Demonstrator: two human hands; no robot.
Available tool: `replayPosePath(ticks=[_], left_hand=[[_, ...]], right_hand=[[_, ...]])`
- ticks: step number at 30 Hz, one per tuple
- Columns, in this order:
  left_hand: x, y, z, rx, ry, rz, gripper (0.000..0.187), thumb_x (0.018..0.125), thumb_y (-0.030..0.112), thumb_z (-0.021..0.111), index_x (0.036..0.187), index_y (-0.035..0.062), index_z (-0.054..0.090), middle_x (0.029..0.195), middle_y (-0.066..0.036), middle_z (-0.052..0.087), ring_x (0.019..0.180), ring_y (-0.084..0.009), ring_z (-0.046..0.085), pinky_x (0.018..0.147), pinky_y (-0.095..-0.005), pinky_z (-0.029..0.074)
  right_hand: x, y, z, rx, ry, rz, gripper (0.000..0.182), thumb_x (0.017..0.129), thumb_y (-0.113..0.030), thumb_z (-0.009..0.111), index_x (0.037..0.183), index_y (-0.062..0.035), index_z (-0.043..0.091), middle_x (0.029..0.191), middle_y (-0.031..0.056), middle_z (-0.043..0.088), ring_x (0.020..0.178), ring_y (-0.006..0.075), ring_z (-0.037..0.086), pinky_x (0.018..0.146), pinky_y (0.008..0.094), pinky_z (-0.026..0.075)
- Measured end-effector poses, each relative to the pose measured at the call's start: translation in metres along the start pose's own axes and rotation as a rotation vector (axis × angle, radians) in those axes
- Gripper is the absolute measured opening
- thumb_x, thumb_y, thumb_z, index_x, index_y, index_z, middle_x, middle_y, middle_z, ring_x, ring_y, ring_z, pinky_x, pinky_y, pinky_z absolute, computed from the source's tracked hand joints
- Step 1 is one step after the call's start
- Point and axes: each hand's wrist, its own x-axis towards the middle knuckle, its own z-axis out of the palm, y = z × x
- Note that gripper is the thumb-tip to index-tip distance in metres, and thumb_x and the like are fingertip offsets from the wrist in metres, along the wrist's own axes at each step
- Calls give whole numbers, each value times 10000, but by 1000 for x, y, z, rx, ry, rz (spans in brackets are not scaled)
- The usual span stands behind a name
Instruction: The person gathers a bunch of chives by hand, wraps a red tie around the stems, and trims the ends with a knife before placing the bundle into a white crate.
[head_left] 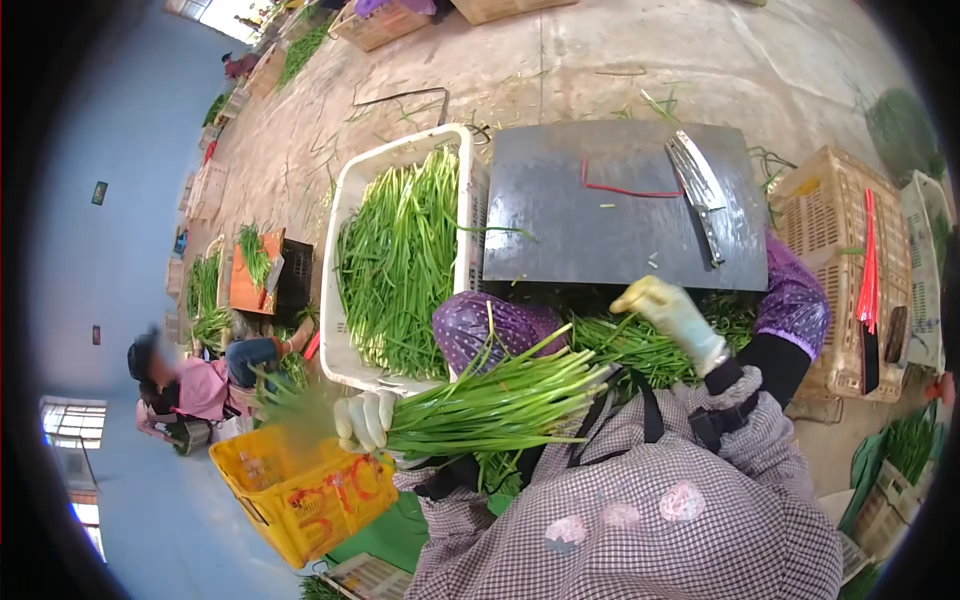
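Note:
My left hand (pixel 364 421), in a white glove, is closed around the base end of a bunch of garlic chives (pixel 490 405). The loose green tips spread to the right across my lap. My right hand (pixel 660 310), gloved in white with yellowish fingertips, hovers near the front edge of a dark metal board (pixel 570 215). Its fingers are curled together; whether anything small is in them cannot be made out. A knife (pixel 700 185) and a red strip (pixel 632 191) lie on the board. More chives (pixel 640 350) lie beneath its front edge, over my lap.
A white crate (pixel 345 270) full of chives stands left of the board. The yellow crate (pixel 310 500) sits at lower left. On the right, a tan crate (pixel 835 220) carries red strips (pixel 868 270). Another person (pixel 200 385) sits by an orange board (pixel 255 285) farther left.

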Motion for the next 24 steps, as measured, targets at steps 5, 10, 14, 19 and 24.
replayPosePath(ticks=[5, 10, 14, 19, 24], left_hand=[[13, -19, -15, -113, -178, -62, 132, 1035, 201, 622, 1026, 71, 600, 783, -43, 666, 745, -174, 629, 874, -345, 488], [5, -24, -6, -116, -102, -8, 156, 1040, 172, 603, 1108, 32, 610, 801, -18, 663, 751, -153, 628, 883, -356, 493], [-19, -6, 0, -11, 235, 153, 231, 1019, 172, 606, 1199, 28, 595, 773, 34, 579, 728, -113, 571, 849, -303, 473], [-58, 21, -31, 10, 463, 280, 208, 1010, 160, 575, 1173, 34, 604, 726, 63, 510, 677, -73, 500, 781, -276, 441], [-53, -1, -37, -65, 464, 341, 189, 1012, 139, 558, 1148, 16, 605, 708, 64, 481, 661, -73, 491, 763, -284, 450]], right_hand=[[56, -6, 71, -179, -363, -158, 460, 1015, -364, 646, 1325, -23, 665, 1292, 144, 686, 1222, 282, 627, 1090, 390, 471], [62, -5, 91, 654, -449, -30, 391, 1090, -303, 550, 1195, 50, 683, 1223, 148, 715, 1108, 245, 686, 1047, 364, 509], [38, -9, 48, -336, 145, -552, 390, 1130, -335, 464, 1099, 11, 641, 992, 83, 686, 731, 179, 627, 808, 325, 558], [9, 108, -16, -452, -248, -84, 344, 1085, -328, 516, 1101, -24, 676, 966, 86, 681, 687, 206, 637, 742, 344, 555], [7, 50, 39, -86, -400, 241, 411, 1046, -274, 557, 1391, -60, 622, 1283, 118, 698, 1178, 229, 671, 1023, 360, 531]])
